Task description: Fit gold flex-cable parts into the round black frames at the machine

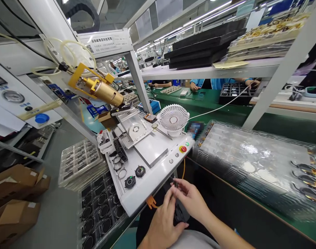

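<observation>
A: Two hands meet low in front of the white machine (147,173). The left hand (161,224) holds a small dark part (179,213) in a closed grip, near the person's lap and just below the machine's front edge.

B: And the right hand (190,197)?

A: Its fingertips (177,183) pinch narrowly on something very small, perhaps a thin tool or a pin; I cannot tell exactly what it is.

B: What could go wrong from here?

A: I think the dark part can slip, because it is held over the lap and not above the desk (277,221). If it falls, it goes down to the floor. Also the orange cable (150,202) hangs just beside the left hand and could catch a finger.

B: Anything close on the machine?

A: Yes, two round dark pieces (135,176) lie near its front edge, and the red stop button (183,149) is a little farther back. A careless elbow could push them. The stack of clear trays (251,155) at the right is well apart from the hands, so I see less risk there.
</observation>
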A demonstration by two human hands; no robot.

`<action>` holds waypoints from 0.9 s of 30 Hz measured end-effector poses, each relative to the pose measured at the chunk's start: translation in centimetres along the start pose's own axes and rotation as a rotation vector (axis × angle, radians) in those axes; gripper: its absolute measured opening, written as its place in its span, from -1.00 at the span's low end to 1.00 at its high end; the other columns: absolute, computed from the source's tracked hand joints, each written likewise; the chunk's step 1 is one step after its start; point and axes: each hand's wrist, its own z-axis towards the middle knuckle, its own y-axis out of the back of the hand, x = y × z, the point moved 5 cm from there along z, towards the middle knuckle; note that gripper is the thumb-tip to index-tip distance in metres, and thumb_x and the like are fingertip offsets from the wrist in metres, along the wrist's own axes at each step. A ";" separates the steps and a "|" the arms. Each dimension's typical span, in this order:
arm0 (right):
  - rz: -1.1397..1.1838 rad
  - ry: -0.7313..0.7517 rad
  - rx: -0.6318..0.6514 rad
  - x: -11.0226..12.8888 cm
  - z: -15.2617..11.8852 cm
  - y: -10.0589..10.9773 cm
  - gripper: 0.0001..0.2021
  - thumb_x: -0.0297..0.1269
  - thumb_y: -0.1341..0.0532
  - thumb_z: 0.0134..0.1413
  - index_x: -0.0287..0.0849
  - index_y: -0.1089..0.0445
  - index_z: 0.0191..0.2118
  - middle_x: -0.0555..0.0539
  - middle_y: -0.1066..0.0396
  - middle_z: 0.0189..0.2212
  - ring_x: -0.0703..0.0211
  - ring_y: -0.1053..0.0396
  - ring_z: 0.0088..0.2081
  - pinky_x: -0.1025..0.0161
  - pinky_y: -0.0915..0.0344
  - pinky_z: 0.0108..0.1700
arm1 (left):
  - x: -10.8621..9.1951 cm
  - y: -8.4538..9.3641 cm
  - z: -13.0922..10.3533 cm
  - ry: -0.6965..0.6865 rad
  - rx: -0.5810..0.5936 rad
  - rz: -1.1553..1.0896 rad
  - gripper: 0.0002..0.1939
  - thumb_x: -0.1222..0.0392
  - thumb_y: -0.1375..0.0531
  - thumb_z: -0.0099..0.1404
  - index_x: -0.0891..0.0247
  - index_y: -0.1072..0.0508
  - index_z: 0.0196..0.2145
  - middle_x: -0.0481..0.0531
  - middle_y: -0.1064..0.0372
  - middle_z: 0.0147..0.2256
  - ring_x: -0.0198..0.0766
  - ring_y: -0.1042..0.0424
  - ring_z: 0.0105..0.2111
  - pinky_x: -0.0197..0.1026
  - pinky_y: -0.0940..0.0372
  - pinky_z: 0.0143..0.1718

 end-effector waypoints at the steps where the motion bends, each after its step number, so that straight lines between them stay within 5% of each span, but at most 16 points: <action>1: 0.029 -0.015 -0.023 0.2 0.2 0.4 -0.47 0.17 -0.39 0.03 -0.14 -0.54 -0.02 -0.18 -0.59 -0.23 -0.13 -0.56 -0.17 0.05 -0.52 -0.18 | -0.5 -0.3 0.2 -0.008 0.040 0.009 -0.06 0.27 -0.50 0.03 0.11 -0.33 0.34 0.27 -0.12 0.40 0.39 -0.30 0.28 0.23 -0.23 0.30; 4: 0.083 -0.064 -0.013 1.4 0.5 1.6 -0.48 0.18 -0.41 0.00 -0.17 -0.56 -0.10 -0.14 -0.58 -0.35 -0.01 -0.54 -0.34 0.09 -0.50 -0.26 | -1.7 -0.7 0.5 0.000 0.123 -0.051 -0.06 0.25 -0.53 0.00 0.09 -0.35 0.32 0.29 -0.03 0.44 0.25 -0.52 0.07 0.17 -0.43 0.12; 8: 0.055 -0.096 0.085 2.8 -0.1 2.5 -0.54 0.17 -0.42 0.02 -0.19 -0.54 -0.26 -0.05 -0.49 -0.54 0.17 -0.41 -0.53 0.21 -0.44 -0.40 | -2.5 0.1 0.5 0.042 0.073 -0.276 -0.16 0.23 -0.58 -0.09 0.18 -0.48 0.17 0.39 0.17 0.48 0.06 -0.62 -0.12 0.01 -0.54 -0.10; 14: -0.012 -0.131 0.023 2.9 -0.9 2.8 -0.51 0.21 -0.47 -0.11 -0.16 -0.46 -0.38 -0.03 -0.44 -0.56 0.17 -0.39 -0.56 0.23 -0.41 -0.48 | -2.9 -0.2 0.2 -0.012 0.132 -0.336 -0.17 0.27 -0.58 -0.10 0.24 -0.45 0.14 0.46 0.19 0.47 0.12 -0.63 -0.09 0.03 -0.53 -0.07; 22: 0.079 -0.244 0.072 2.6 -1.0 3.0 -0.53 0.00 -0.61 -0.34 -0.20 -0.47 -0.41 0.02 -0.45 -0.54 0.20 -0.45 -0.51 0.27 -0.46 -0.42 | -3.4 -1.1 -0.1 -0.036 0.241 -0.111 -0.14 0.20 -0.53 0.01 0.19 -0.40 0.27 0.37 -0.06 0.42 0.20 -0.58 0.02 0.11 -0.45 0.08; 27: 0.175 -0.302 0.089 2.3 -1.3 2.9 -0.50 0.06 -0.60 -0.29 -0.23 -0.47 -0.39 -0.03 -0.51 -0.51 0.20 -0.49 -0.49 0.27 -0.50 -0.37 | -3.6 -0.7 -0.2 -0.073 0.279 -0.138 0.08 0.24 -0.55 -0.02 0.16 -0.20 0.40 0.40 -0.02 0.43 0.13 -0.61 -0.05 0.06 -0.51 -0.02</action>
